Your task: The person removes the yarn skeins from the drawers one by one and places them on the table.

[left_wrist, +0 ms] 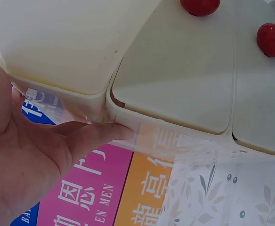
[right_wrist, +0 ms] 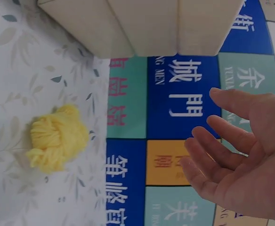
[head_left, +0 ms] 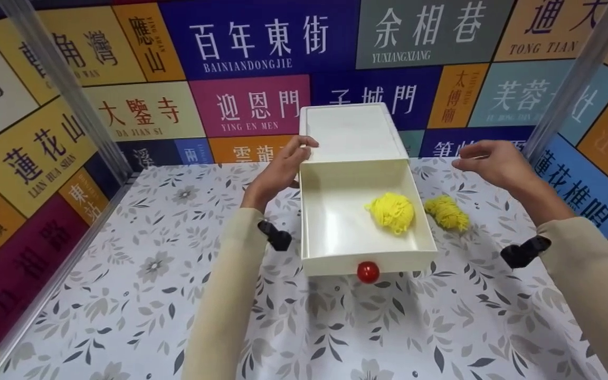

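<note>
A white tabletop drawer cabinet (head_left: pixel 354 132) stands at the back of the table, with its top drawer (head_left: pixel 335 221) pulled out toward me. One ball of yellow yarn (head_left: pixel 391 212) lies inside, near the drawer's right wall. A second yellow yarn ball (head_left: pixel 447 213) rests on the table just right of the drawer. My left hand (head_left: pixel 284 166) grips the cabinet's left side; in the left wrist view, the thumb (left_wrist: pixel 97 134) lies along that side. To the right, my right hand (head_left: pixel 496 162) hovers above the table, fingers loosely bent and holding nothing.
Red round knobs (head_left: pixel 368 272) mark the drawer fronts; two lower fronts (left_wrist: pixel 175 70) show closed in the left wrist view. A floral cloth (head_left: pixel 140 295) covers the table. Panels with Chinese lettering (head_left: pixel 256 37) surround it, with clear posts (head_left: pixel 72 95) at both back corners.
</note>
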### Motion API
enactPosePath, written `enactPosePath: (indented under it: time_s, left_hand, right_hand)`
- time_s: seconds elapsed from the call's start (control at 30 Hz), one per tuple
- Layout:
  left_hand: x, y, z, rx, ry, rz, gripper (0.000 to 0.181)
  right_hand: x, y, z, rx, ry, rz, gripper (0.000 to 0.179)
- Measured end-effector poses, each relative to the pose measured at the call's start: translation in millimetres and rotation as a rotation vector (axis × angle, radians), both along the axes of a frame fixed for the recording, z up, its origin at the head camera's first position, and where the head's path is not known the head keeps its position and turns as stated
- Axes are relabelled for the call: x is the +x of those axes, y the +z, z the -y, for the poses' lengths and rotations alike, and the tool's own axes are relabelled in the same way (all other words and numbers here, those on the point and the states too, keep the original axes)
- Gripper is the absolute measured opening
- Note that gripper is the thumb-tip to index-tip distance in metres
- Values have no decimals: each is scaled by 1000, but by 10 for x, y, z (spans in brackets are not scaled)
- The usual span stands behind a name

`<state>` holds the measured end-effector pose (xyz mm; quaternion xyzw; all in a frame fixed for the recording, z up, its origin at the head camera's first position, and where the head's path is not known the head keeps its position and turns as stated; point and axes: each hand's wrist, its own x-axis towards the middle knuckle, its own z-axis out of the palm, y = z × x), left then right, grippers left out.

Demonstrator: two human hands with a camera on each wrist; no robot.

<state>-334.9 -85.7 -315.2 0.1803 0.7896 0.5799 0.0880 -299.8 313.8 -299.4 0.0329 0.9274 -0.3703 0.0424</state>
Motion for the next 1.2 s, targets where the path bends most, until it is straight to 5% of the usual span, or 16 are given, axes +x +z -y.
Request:
enactPosePath:
  time_s: [0.43, 0.8, 1.2]
  left_hand:
    - [-4, -12, 41, 25, 1, 0, 25]
    - [-14, 0, 18, 16, 4, 16, 25]
    - [-9, -13, -4, 23, -1, 13, 25]
  right_hand:
    - [214, 404, 458, 33, 54, -110, 62]
    - [351, 511, 741, 54, 134, -163, 54]
    - [535, 599, 1048, 80, 325, -178, 46]
